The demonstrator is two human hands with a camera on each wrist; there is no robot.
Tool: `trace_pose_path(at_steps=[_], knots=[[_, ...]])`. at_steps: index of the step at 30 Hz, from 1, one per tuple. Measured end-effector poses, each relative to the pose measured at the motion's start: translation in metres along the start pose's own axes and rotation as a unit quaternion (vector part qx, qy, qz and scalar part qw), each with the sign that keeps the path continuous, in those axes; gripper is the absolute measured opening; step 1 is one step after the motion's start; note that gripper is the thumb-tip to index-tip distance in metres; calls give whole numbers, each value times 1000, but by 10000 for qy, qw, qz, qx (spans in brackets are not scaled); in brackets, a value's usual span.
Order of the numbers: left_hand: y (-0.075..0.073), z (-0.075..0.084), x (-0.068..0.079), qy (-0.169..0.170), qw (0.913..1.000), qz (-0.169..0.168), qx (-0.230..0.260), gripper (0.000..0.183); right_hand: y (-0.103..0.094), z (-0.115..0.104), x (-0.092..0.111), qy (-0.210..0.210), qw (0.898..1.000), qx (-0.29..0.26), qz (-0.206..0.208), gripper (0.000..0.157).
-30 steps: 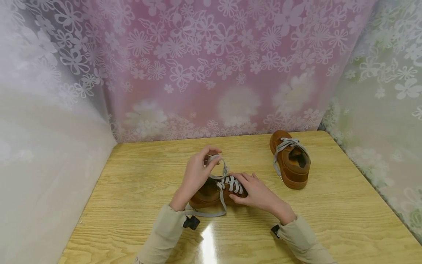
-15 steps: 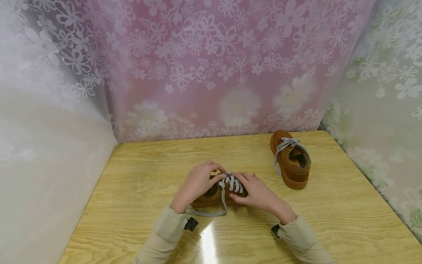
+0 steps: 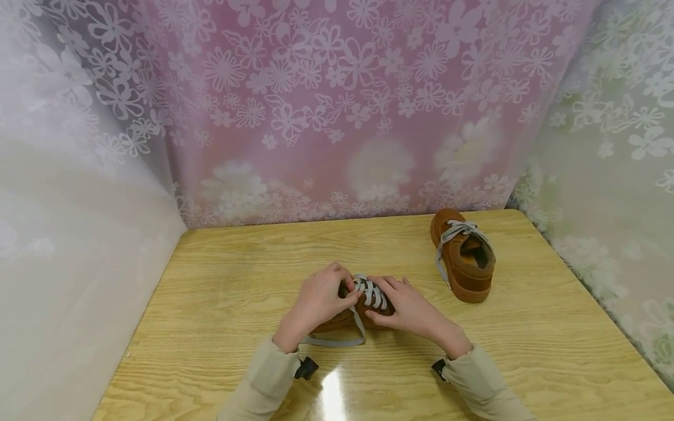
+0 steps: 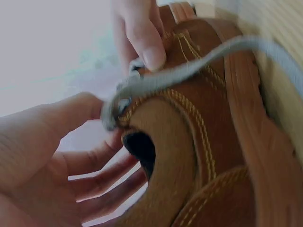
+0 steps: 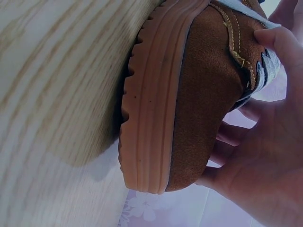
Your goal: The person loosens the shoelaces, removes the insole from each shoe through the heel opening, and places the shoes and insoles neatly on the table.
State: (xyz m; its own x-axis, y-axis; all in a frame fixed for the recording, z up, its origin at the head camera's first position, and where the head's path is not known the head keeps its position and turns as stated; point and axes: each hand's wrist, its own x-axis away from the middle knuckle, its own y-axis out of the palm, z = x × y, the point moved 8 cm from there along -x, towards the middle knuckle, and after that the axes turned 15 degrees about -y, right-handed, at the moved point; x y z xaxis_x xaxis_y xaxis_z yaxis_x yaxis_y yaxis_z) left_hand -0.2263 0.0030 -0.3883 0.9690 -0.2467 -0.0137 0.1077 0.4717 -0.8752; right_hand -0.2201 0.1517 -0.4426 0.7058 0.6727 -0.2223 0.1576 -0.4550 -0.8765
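Note:
A brown shoe (image 3: 337, 323) with grey laces lies sideways in front of me, its toe to the right. My left hand (image 3: 318, 301) is at the top eyelets, thumb and forefinger pinching the shoelace (image 4: 180, 74) there; its other fingers reach behind the shoe's opening. Over the front part, my right hand (image 3: 413, 307) grips the shoe, thumb on the near side beside the eyelets and fingers across the far side. One loose lace end trails down the near side onto the table. The left hand hides much of the heel in the head view.
A second brown shoe (image 3: 471, 275), its grey laces tied in a bow, stands at the back right of the wooden table (image 3: 237, 263). Flowered curtains (image 3: 326, 117) enclose the back and both sides.
My left hand has come down from above the opening to the top eyelets, and the raised lace loop is gone from sight. The right hand keeps its place on the shoe.

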Motion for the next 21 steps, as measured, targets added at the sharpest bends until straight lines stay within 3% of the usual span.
trace_pose_path(at_steps=[6, 11, 16, 21], knots=[[3, -1, 2, -107, 9989, 369, 286, 10, -1, -2, 1, -97, 9999, 81, 94, 68], [0, 1, -2, 81, 9964, 633, 552, 13, 0, -1, 1, -53, 10000, 37, 33, 69], [9, 4, -13, 287, 9989, 187, 304, 23, 0, 0, 1, -1, 10000, -43, -33, 69], [15, 3, -24, 258, 9967, -180, 754, 20, -1, 0, 1, -25, 10000, 1, -70, 70]])
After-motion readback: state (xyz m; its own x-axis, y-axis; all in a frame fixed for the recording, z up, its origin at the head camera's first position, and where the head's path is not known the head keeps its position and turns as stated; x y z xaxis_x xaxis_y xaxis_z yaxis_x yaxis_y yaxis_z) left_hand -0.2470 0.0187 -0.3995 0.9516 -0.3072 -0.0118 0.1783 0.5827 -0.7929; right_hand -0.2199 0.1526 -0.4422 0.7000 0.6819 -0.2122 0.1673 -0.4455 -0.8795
